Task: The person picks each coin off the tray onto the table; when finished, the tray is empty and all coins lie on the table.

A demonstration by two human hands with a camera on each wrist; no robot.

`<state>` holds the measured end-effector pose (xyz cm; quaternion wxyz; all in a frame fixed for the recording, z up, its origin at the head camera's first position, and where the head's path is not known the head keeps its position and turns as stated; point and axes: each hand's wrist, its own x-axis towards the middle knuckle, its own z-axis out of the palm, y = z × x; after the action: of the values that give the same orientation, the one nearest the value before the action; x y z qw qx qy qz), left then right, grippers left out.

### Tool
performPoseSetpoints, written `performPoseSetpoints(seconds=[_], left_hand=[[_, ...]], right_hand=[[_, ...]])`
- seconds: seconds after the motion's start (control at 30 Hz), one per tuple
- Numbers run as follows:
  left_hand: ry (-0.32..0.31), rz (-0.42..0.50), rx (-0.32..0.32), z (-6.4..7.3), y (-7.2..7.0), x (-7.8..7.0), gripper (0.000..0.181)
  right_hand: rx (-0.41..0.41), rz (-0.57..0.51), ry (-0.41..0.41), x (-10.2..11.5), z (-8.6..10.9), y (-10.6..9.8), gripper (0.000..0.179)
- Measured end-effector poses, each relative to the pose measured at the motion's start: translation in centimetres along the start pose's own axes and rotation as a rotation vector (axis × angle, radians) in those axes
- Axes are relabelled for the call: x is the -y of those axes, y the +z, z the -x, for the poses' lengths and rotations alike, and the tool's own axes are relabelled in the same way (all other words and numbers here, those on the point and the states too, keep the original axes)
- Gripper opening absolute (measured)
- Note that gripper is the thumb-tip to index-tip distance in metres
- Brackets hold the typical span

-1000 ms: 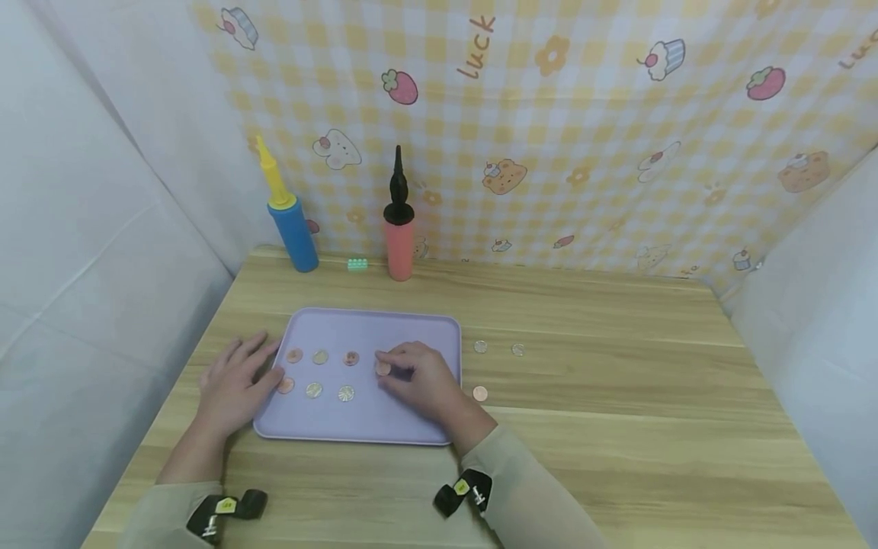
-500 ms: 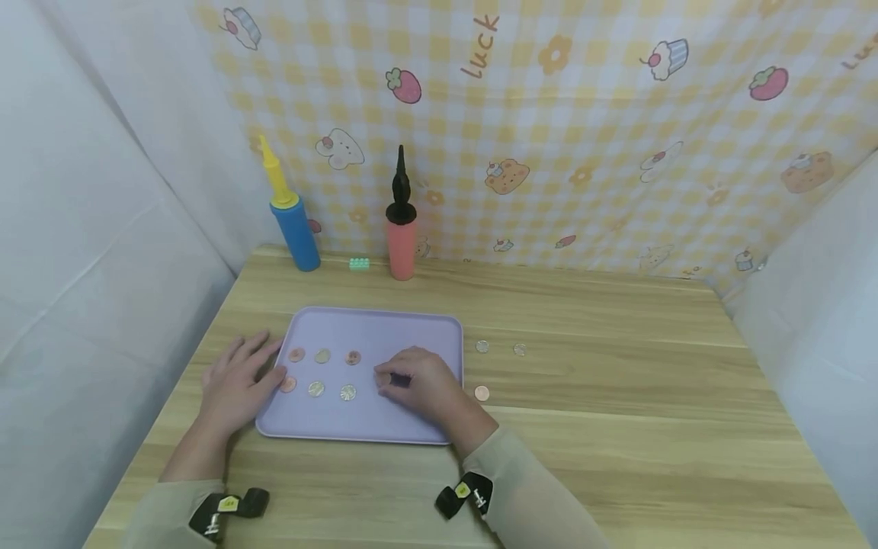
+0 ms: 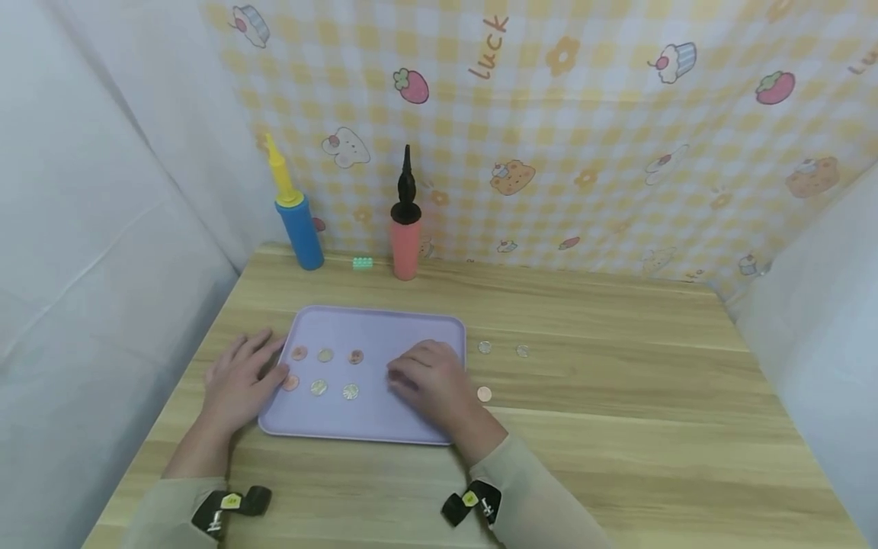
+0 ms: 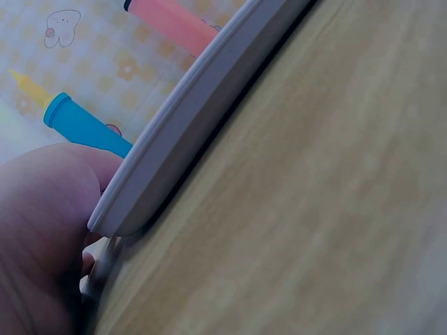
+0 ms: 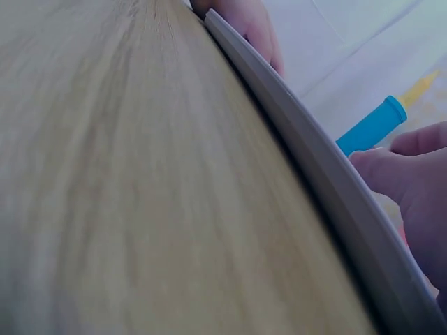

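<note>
In the head view I watch a lilac tray (image 3: 370, 419) on the wooden surface (image 3: 617, 366). Six coins lie inside it toward its left side, in two rows of three: a copper coin (image 3: 299, 353), a silvery coin (image 3: 325, 354) and a darker copper coin (image 3: 354, 357) in the far row, a copper one and two pale ones in the near row. Three loose coins lie just right of the tray, the nearest to me being a copper penny (image 3: 484, 394). I have the left grip (image 3: 236, 385) at the tray's left edge, fingers spread and relaxed, thumb resting at the rim. The right grip (image 3: 435, 385) is over the tray's right half, its thumb and fingers bent toward each other; I cannot tell whether a coin is between them. Beyond the tray stand a blue pump (image 3: 299, 235) and a pink pump (image 3: 405, 248), with a green brick (image 3: 362, 263) between.

In my left wrist view, the left grip meets the tray's corner, both pumps showing past the rim.

In my right wrist view, the right grip's fingers show just past the tray's near wall, the left grip at its far end
</note>
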<state>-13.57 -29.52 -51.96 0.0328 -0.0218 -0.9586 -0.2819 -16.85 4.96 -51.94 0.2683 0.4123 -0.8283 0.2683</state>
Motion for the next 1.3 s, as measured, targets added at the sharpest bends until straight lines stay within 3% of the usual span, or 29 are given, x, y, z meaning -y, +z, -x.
performPoseSetpoints(seconds=[0.5, 1.07, 1.2, 1.3], left_hand=[[0.017, -0.011, -0.008, 0.0, -0.1, -0.2, 0.056], [0.013, -0.004, -0.009, 0.1, -0.1, 0.0, 0.056], [0.012, -0.006, -0.010, 0.0, 0.0, 0.1, 0.056], [0.010, -0.005, -0.009, 0.0, 0.0, 0.1, 0.056]], right_hand=[[-0.179, -0.016, 0.096, -1.6, 3.1, -2.1, 0.028], [-0.099, -0.077, 0.520, -3.7, 7.9, -7.0, 0.031], [-0.080, -0.102, 0.585, -3.8, 8.8, -8.1, 0.032], [-0.082, -0.092, 0.585, -4.1, 9.5, -8.8, 0.033]])
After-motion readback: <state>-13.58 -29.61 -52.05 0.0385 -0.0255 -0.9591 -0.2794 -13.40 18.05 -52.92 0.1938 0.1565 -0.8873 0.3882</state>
